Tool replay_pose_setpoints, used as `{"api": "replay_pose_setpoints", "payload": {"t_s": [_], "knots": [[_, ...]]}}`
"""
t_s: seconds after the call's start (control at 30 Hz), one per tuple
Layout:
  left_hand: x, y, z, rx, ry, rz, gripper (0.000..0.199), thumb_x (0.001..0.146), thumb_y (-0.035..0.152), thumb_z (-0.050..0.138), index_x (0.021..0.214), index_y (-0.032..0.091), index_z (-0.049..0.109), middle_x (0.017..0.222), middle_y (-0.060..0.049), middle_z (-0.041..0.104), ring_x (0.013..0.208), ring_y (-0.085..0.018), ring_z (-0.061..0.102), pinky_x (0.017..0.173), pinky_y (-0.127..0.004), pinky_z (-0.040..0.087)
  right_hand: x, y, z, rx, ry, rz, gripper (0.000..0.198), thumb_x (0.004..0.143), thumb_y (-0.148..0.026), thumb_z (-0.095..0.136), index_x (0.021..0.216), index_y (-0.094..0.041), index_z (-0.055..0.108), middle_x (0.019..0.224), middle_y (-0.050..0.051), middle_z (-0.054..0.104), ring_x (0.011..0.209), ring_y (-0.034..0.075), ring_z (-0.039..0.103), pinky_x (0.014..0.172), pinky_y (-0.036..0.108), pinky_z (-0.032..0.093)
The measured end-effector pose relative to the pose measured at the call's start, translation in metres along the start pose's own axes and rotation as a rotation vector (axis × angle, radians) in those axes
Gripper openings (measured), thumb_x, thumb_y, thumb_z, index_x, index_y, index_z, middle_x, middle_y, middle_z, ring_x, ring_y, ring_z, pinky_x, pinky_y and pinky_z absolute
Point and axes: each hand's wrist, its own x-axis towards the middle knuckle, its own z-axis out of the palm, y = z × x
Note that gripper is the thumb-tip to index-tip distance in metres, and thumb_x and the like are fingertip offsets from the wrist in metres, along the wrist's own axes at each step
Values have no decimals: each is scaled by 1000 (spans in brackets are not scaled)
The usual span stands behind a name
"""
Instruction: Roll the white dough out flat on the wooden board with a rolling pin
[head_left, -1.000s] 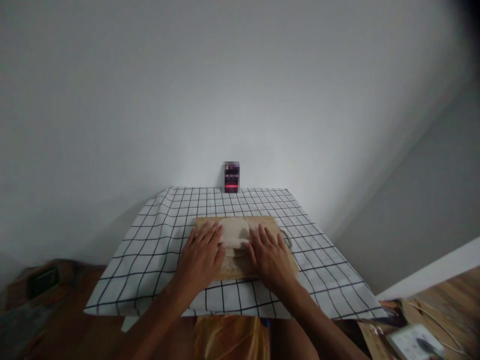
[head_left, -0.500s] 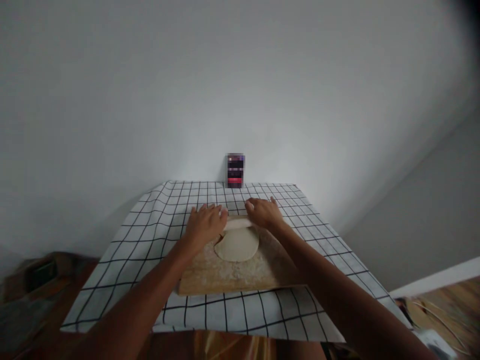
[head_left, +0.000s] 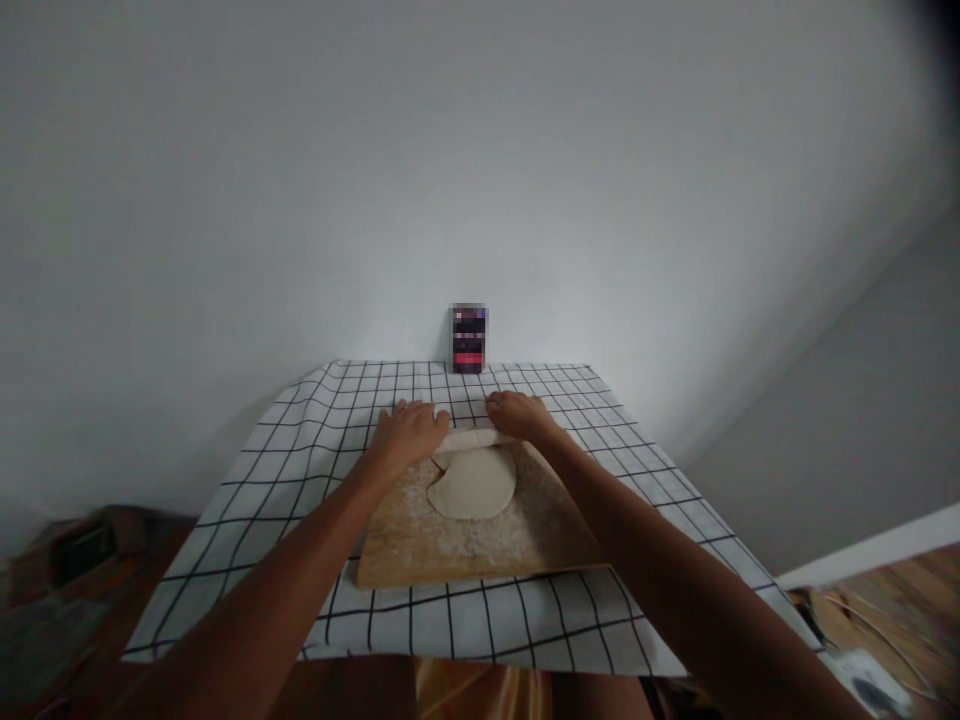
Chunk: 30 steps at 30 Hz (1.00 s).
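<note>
A pale rolling pin [head_left: 474,439] lies crosswise at the far edge of a flattened round of dough [head_left: 474,485]. The dough rests on a floured wooden board [head_left: 420,565]. My left hand [head_left: 409,433] is on the pin's left end, fingers bent over it and thumb toward the middle. On the right end, my right hand [head_left: 517,412] is curled round the pin. Both ends of the pin are hidden under my hands. A notch shows in the dough's left edge.
A white cloth with black grid lines [head_left: 285,500] covers the table. A pixelated upright object [head_left: 469,340] leans at the wall behind. A dark box-like object [head_left: 90,545] is low at the left; a white item [head_left: 870,680] and cords lie on the floor at the right.
Both hands and the rolling pin have shifted slightly away from me, toward the dough's far edge. The right hand's fingers, more stretched out before, are now curled in.
</note>
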Motion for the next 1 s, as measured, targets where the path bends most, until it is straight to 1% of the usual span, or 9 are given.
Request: {"api": "replay_pose_setpoints", "payload": {"t_s": [0.07,0.2,0.33,0.4,0.57,0.67,0.8,0.9,1.0], "knots": [[-12,6,0,23,23,-27,35,106,31,42,121,21,73,138,-17,72,135,-37,60,111,-59,46,-17,-2,-1,-14,23,0,44,108,-31,32,124,-23,71,138,14,73,126,32,67,110,58,45],[-36,18,1,71,66,-2,38,107,28,39,124,20,72,137,-15,73,135,-35,62,113,-56,46,-56,-8,1,-66,129,-20,43,110,-34,31,125,-22,70,145,14,69,138,31,58,121,62,34],[-57,24,4,56,165,17,42,108,28,39,136,17,68,146,-14,70,140,-35,60,118,-58,44,-98,-15,7,-127,233,-79,48,113,-37,28,120,-20,73,139,15,72,131,29,64,117,52,42],[-71,26,8,34,232,44,45,109,30,39,143,14,64,151,-16,66,145,-35,56,121,-59,41,-118,-17,13,-91,264,-90,49,114,-38,28,123,-21,73,143,14,71,132,27,65,114,46,45],[-117,29,22,-55,352,140,43,108,30,42,144,13,59,151,-18,64,141,-33,58,120,-55,47,-160,-21,35,19,419,-110,42,111,-44,42,140,-26,66,160,8,59,149,32,49,116,50,45],[-140,31,22,-121,389,181,41,105,27,46,143,16,57,148,-16,65,141,-33,57,119,-56,49,-175,-23,42,54,484,-148,38,107,-46,54,137,-25,67,144,10,69,135,33,58,109,50,47],[-151,28,16,-216,349,204,37,105,24,47,139,18,60,141,-13,69,137,-29,60,121,-53,49,-187,-22,35,31,459,-156,25,105,-42,60,122,-28,72,116,8,76,111,30,69,100,46,48],[-149,22,15,-245,317,213,36,109,29,44,136,18,64,143,-12,69,139,-28,60,122,-52,48,-196,-21,30,71,416,-180,25,104,-46,62,114,-27,74,110,7,76,103,28,72,90,41,52],[-138,18,17,-206,290,222,41,111,32,39,141,18,64,153,-12,64,149,-29,52,128,-57,40,-204,-22,26,149,397,-150,28,104,-48,60,107,-25,75,108,8,75,98,27,74,79,36,55]]}}
